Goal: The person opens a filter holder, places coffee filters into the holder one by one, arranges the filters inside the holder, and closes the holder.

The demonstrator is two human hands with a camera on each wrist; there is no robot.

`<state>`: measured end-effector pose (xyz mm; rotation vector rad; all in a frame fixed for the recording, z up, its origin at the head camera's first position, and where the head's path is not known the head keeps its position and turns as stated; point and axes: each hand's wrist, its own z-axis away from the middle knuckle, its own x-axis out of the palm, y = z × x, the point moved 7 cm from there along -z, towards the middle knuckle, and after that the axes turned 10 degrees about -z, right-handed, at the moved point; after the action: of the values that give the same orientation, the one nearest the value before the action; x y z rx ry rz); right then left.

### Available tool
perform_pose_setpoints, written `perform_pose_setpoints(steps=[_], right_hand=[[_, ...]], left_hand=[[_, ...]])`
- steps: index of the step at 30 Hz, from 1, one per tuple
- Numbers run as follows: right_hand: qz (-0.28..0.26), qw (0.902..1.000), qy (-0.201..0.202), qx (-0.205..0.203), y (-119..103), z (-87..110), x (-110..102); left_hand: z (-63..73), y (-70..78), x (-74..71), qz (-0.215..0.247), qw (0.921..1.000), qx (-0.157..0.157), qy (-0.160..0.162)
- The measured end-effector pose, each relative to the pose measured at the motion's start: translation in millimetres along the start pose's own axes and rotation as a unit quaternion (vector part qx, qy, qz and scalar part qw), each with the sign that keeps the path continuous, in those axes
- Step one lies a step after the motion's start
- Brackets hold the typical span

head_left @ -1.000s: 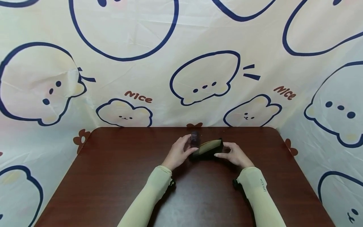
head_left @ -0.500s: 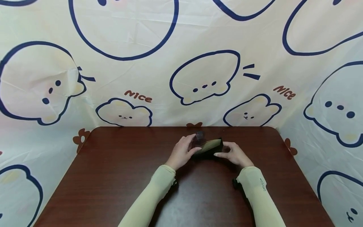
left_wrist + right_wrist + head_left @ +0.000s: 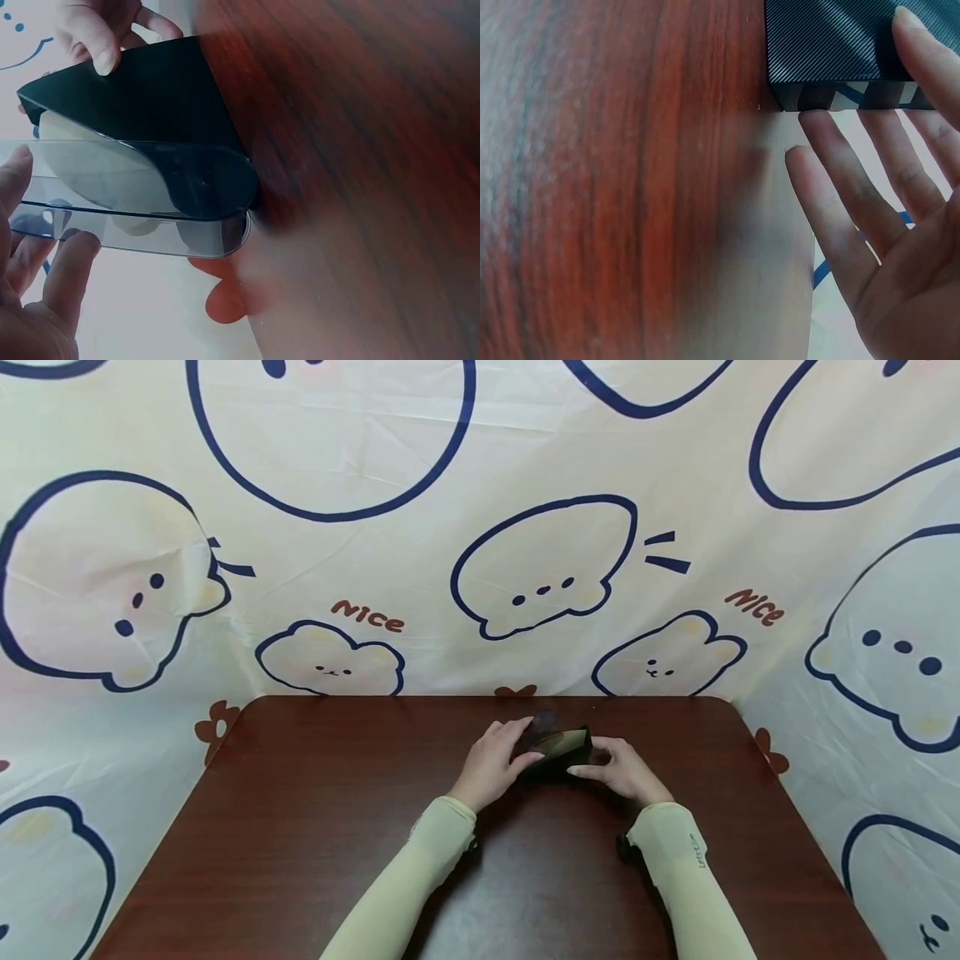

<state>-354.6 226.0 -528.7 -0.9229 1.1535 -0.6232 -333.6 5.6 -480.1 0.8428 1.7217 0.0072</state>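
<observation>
A black wedge-shaped box with a see-through smoky lid stands near the table's far edge. In the left wrist view the lid is partly raised, joined to the black body at one rounded end, and a pale surface shows in the opening. My left hand holds the lid's free end, thumb on one side and fingers on the other. My right hand grips the opposite end of the box. Its thumb lies on the ribbed black side, and fingertips touch the narrow edge in the right wrist view.
A reddish-brown wooden table spreads out under both arms. Behind it and along both sides hangs a cream cloth printed with blue-outlined cartoon animals.
My left hand has moved to the right, swinging the lid down toward the body, so less of the pale surface shows. My right hand and the black body have stayed in place.
</observation>
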Motion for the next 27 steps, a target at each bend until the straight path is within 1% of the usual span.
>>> perform_pose_setpoints(steps=[7, 11, 16, 22, 27], right_hand=[[0.004, 1.0000, -0.001, 0.002, 0.5, -1.0, -1.3], [0.001, 1.0000, 0.000, 0.006, 0.9, -0.5, -1.2], [-0.006, 1.0000, -0.002, 0.001, 0.3, -1.5, 0.0], [-0.014, 0.9999, 0.006, 0.003, 2.6, 0.1, -2.0], [-0.014, 0.9999, -0.001, -0.003, 2.5, -0.5, -0.1]], left_hand=[[-3.7, 8.2, 4.2, -0.054, 0.9983, 0.020, -0.002], [-5.0, 12.6, 7.1, -0.076, 0.9967, 0.031, 0.002], [-5.6, 16.1, 7.8, -0.098, 0.9945, 0.036, 0.009], [-8.0, 22.5, 12.9, -0.119, 0.9918, 0.048, -0.004], [-9.6, 24.8, 13.4, -0.145, 0.9883, 0.047, -0.009]])
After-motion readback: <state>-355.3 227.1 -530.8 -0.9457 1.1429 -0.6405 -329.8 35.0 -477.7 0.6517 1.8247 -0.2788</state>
